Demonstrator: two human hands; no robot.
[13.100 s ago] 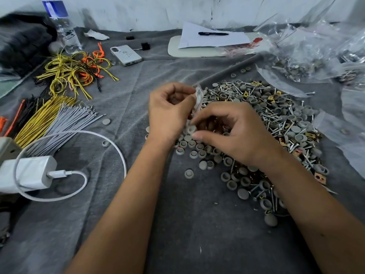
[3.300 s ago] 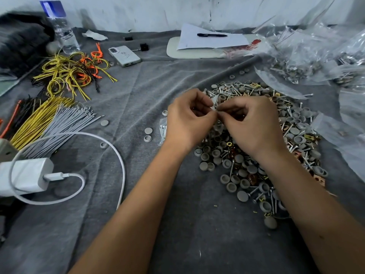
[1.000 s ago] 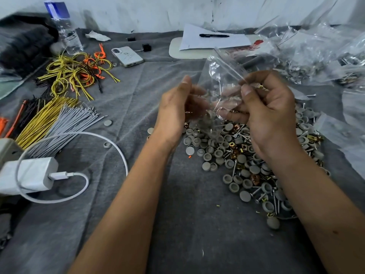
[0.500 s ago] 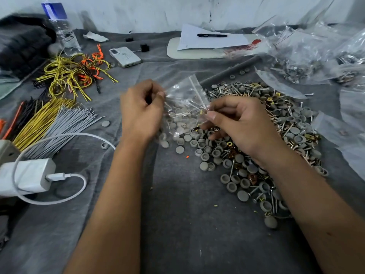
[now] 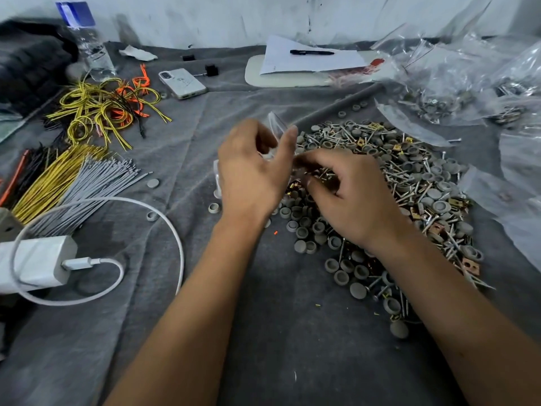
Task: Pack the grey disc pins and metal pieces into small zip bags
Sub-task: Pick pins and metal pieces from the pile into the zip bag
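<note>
Clear zip bag [image 5: 276, 122], lifted a second ago, now sits low in the pinching left hand [image 5: 252, 171], while the curled right hand [image 5: 345, 191], at three o'clock, gathers from the pile [image 5: 409, 183], contents untellable.

Grey disc pins [image 5: 380, 186] and brassy metal pieces [image 5: 471, 263] lie heaped together; a clear zip bag [image 5: 276, 121] stands upright at the heap's left edge

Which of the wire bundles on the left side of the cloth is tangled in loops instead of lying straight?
The yellow, orange and black bundle beside the water bottle. It curls in loose loops, while the grey bundle and yellow bundle nearer the charger lie straight.
</note>
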